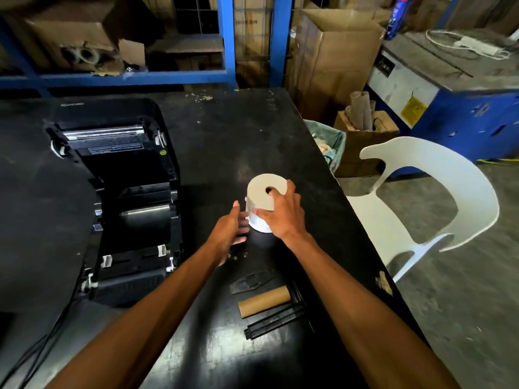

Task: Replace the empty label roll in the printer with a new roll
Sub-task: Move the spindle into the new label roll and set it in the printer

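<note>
Standing on end near the middle of the black table [213,141], the new label roll [264,196] has its core hole facing up. Your right hand [283,213] grasps it from above — one finger dips into the core hole, the thumb wraps the near side, and the other fingers spread over the flat top and its right edge. Your left hand [230,234] sits just beside the roll on its left, fingers straight and relaxed, fingertips at the white outer wrap; whether they actually touch it is hard to tell.

To the left, the printer [120,197] lies with its lid swung open toward the far side, rollers and the roll bay exposed. Nearer to you, between your forearms, the empty cardboard core [264,301] lies on its side, and black plastic holder pieces [273,318] rest just beside it.

Off the table's right edge stands a white plastic chair [438,197], with a lined bin [331,141] and a cardboard box of tubes [362,136] beyond — and blue shelving [224,37] along the far side.
</note>
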The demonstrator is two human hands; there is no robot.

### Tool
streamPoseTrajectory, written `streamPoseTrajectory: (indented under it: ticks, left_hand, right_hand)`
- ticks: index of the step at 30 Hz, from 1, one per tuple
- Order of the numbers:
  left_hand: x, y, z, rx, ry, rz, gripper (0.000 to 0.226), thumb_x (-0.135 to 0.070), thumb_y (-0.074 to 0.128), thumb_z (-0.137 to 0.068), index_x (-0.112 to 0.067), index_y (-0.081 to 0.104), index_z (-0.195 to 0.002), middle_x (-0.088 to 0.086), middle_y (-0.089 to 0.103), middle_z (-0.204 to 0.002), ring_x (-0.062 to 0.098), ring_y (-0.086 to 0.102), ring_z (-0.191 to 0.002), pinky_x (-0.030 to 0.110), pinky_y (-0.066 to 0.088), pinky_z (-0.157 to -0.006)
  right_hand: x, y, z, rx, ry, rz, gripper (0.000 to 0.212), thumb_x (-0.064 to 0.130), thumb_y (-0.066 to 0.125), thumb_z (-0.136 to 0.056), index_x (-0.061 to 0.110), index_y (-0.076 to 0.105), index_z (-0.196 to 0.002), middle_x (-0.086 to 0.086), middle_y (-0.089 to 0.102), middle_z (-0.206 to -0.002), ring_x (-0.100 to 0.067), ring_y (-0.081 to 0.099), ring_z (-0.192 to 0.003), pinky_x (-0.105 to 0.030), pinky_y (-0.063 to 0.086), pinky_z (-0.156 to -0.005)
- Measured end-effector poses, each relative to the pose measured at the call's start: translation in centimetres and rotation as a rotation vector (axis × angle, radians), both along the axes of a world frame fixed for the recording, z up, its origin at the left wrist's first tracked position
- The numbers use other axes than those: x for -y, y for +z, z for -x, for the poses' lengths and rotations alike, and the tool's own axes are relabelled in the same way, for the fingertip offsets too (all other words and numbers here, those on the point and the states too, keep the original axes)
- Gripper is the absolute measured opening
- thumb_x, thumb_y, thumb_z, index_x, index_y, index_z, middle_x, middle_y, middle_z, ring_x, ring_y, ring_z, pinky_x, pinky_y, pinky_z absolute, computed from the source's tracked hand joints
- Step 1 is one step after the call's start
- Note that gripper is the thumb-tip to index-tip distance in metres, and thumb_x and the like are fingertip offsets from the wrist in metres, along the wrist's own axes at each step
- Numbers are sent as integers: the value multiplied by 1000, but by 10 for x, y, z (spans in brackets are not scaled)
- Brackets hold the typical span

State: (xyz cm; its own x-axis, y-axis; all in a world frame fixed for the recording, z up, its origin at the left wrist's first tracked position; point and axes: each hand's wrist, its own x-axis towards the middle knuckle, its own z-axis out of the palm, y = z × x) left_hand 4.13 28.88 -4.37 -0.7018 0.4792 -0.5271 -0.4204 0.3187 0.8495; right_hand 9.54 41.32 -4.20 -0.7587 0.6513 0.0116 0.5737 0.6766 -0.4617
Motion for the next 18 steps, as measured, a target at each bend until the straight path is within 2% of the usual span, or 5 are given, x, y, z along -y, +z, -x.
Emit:
streamPoseTrajectory:
  ticks: [2, 4, 7, 12, 18]
  left_hand:
    - [1, 3, -2, -33, 84, 38, 50, -50, 36, -97, -11, 66, -100, 8, 63, -107, 22, 57, -100, 34, 45, -88]
    - [6, 8, -2, -34, 159, 73, 45, -51, 41, -95, -12, 63, -92, 7, 58, -107, 23, 52, -98, 36, 43, -85]
    - [21, 22, -11, 77, 142, 27, 61, -63, 43, -89, -11, 60, -114, 7, 57, -122, 29, 52, -110, 45, 45, -94]
    - [51, 47, -31, 201, 64, -98, 77, -79, 44, -76, -17, 62, -119, 12, 66, -113, 33, 62, -102, 53, 48, -93]
    - [88, 66, -47, 260, 23, -239, 67, -75, 53, -73, -26, 62, -118, 9, 70, -116, 32, 66, -106, 54, 54, -88]
  right_hand:
    - [-4, 5, -10, -121, -38, 157, 57, 42, 74, -75, 16, 57, -123, -12, 33, -142, -31, 44, -120, -38, 45, -95]
    - [-4, 10, -25, -323, -115, 354, 36, 38, 77, -73, 13, 70, -98, -9, 57, -113, -23, 58, -99, -23, 47, -82]
    - [14, 23, -52, -528, -197, 618, 21, 37, 78, -72, 22, 68, -63, 12, 64, -68, -3, 63, -64, -25, 53, -60]
    - [62, 34, -85, -659, -240, 946, 18, 40, 79, -71, 28, 73, -82, 0, 73, -96, -13, 70, -88, -28, 60, -67]
    - [109, 48, -99, -760, -214, 1012, 17, 34, 79, -73, 25, 74, -87, -5, 71, -106, -17, 71, -92, -30, 60, -70]
